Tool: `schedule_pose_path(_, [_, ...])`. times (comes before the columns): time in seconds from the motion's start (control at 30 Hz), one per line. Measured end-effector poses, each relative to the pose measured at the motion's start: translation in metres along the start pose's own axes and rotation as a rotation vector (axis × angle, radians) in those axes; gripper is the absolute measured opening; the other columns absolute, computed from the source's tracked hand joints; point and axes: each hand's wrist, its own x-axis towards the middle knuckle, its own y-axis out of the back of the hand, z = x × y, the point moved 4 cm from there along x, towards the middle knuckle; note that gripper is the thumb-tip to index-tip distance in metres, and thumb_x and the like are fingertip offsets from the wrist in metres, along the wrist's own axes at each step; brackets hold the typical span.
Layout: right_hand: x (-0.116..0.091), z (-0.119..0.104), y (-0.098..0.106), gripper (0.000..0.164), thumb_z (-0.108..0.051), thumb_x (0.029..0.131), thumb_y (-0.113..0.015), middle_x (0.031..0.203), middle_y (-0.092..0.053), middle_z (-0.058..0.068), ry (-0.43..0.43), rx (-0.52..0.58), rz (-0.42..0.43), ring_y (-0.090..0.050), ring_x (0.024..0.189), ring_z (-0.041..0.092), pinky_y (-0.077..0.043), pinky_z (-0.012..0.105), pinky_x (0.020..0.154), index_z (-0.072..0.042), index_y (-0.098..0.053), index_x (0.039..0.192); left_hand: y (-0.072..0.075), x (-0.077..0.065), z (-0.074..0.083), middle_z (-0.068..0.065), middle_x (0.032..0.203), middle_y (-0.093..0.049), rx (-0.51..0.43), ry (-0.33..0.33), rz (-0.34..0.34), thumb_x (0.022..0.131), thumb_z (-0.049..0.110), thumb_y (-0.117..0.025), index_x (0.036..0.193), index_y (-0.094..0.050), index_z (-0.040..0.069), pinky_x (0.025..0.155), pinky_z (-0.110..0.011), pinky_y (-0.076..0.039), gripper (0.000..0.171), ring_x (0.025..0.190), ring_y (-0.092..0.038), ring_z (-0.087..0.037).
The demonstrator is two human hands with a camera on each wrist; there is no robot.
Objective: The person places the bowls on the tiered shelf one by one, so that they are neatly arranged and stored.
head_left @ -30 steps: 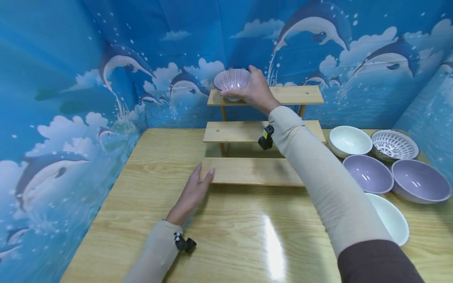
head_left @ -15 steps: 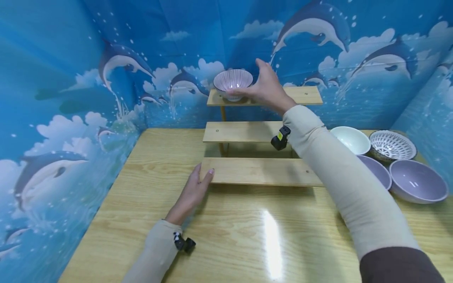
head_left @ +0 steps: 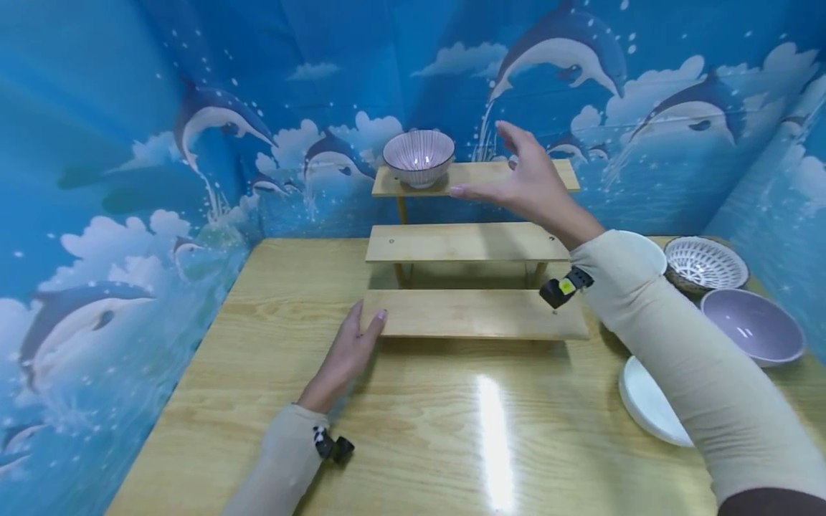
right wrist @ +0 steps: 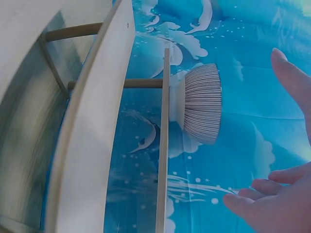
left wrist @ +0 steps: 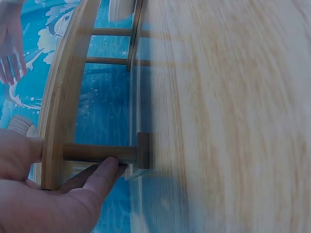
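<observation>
Left hand gripping a wooden stand, right hand open beside a striped bowl.
Nearest, the wood-grain worktop spreads below the left hand, whose thumb lies over the left end of the lowest shelf with fingers curled beneath, a fingertip at a round leg. To the right, partly behind the right sleeve, sits a white bowl, then a purple bowl, a dark-patterned bowl and a pale bowl. Farther back and higher, the right hand hangs with thumb and fingers spread, holding nothing, apart from the striped bowl, which stands upright on the left part of the top shelf, before a blue dolphin backdrop.
</observation>
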Motion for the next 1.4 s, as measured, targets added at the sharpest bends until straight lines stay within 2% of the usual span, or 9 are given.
schedule_pose_path(0.1, [-0.015,0.004,0.007,0.118,-0.048,0.077,-0.087,0.168,-0.017,0.002,0.008,-0.001,0.003,-0.019,0.153,0.017,-0.025,0.040,0.124,-0.018,-0.013,0.164,0.000,0.000,-0.001,-0.017,0.168,-0.010,-0.006,-0.002,-0.001,0.105,0.056,-0.042,0.163,-0.008,0.006,0.124,-0.055,-0.010,0.084,0.154,-0.009,-0.036])
schedule_pose_path(0.27, [-0.042,0.012,0.021,0.115,-0.044,0.078,-0.088,0.167,-0.019,0.006,0.001,-0.040,-0.002,-0.021,0.153,0.027,-0.028,0.051,0.122,-0.018,-0.016,0.163,0.000,0.001,-0.002,-0.016,0.168,-0.012,-0.032,-0.009,-0.008,0.105,0.056,-0.042,0.163,-0.009,0.007,0.124,-0.054,-0.010,0.083,0.154,-0.010,-0.035])
schedule_pose_path(0.43, [-0.073,0.023,0.036,0.110,-0.036,0.079,-0.089,0.167,-0.020,0.007,-0.005,-0.050,0.009,-0.021,0.153,0.028,-0.029,0.055,0.120,-0.020,-0.019,0.163,0.000,0.001,-0.002,-0.016,0.168,-0.010,-0.006,-0.009,-0.010,0.104,0.058,-0.041,0.163,-0.008,0.006,0.124,-0.054,-0.010,0.085,0.154,-0.009,-0.035])
schedule_pose_path(0.63, [-0.110,0.044,0.054,0.113,-0.032,0.079,-0.090,0.167,-0.019,0.009,-0.068,-0.111,0.033,-0.024,0.151,0.037,-0.030,0.062,0.116,-0.019,-0.016,0.163,0.000,0.001,-0.001,-0.016,0.168,-0.010,0.013,-0.005,-0.005,0.104,0.058,-0.041,0.163,-0.007,0.006,0.124,-0.053,-0.010,0.085,0.154,-0.009,-0.035])
schedule_pose_path(0.83, [-0.146,0.067,0.072,0.114,-0.023,0.078,-0.090,0.167,-0.016,0.014,-0.120,-0.138,0.047,-0.020,0.150,0.042,-0.025,0.065,0.116,-0.016,-0.014,0.164,-0.001,0.001,-0.001,-0.016,0.168,-0.011,0.008,-0.003,-0.004,0.104,0.058,-0.041,0.163,-0.008,0.007,0.124,-0.053,-0.010,0.085,0.154,-0.010,-0.035])
schedule_pose_path(1.03, [-0.174,0.087,0.079,0.116,-0.023,0.077,-0.091,0.166,-0.013,0.023,-0.169,-0.166,0.079,-0.020,0.147,0.052,-0.022,0.071,0.113,-0.011,-0.014,0.163,0.000,0.001,-0.002,-0.017,0.168,-0.010,-0.001,0.000,-0.003,0.104,0.058,-0.042,0.163,-0.008,0.006,0.124,-0.054,-0.010,0.085,0.154,-0.009,-0.035])
schedule_pose_path(1.17, [-0.190,0.096,0.083,0.120,-0.025,0.074,-0.093,0.163,-0.017,0.029,-0.181,-0.209,0.093,-0.026,0.140,0.060,-0.027,0.077,0.104,-0.011,-0.015,0.163,0.000,0.002,-0.001,-0.016,0.168,-0.012,-0.015,-0.003,-0.002,0.105,0.056,-0.042,0.163,-0.008,0.006,0.124,-0.053,-0.010,0.084,0.154,-0.010,-0.034])
schedule_pose_path(1.3, [-0.206,0.106,0.085,0.122,-0.023,0.072,-0.095,0.162,-0.019,0.032,-0.186,-0.227,0.108,-0.023,0.142,0.058,-0.023,0.076,0.107,-0.010,-0.016,0.163,0.000,0.003,-0.002,-0.017,0.168,-0.009,-0.016,0.003,-0.001,0.105,0.055,-0.042,0.163,-0.007,0.005,0.124,-0.053,-0.010,0.084,0.154,-0.009,-0.035])
schedule_pose_path(1.4, [-0.218,0.114,0.086,0.120,-0.020,0.072,-0.094,0.163,-0.015,0.032,-0.184,-0.209,0.110,-0.014,0.147,0.054,-0.013,0.072,0.114,-0.009,-0.017,0.163,-0.001,0.003,-0.003,-0.018,0.168,-0.008,-0.012,0.013,-0.001,0.105,0.056,-0.043,0.163,-0.006,0.006,0.124,-0.054,-0.010,0.085,0.154,-0.008,-0.036])
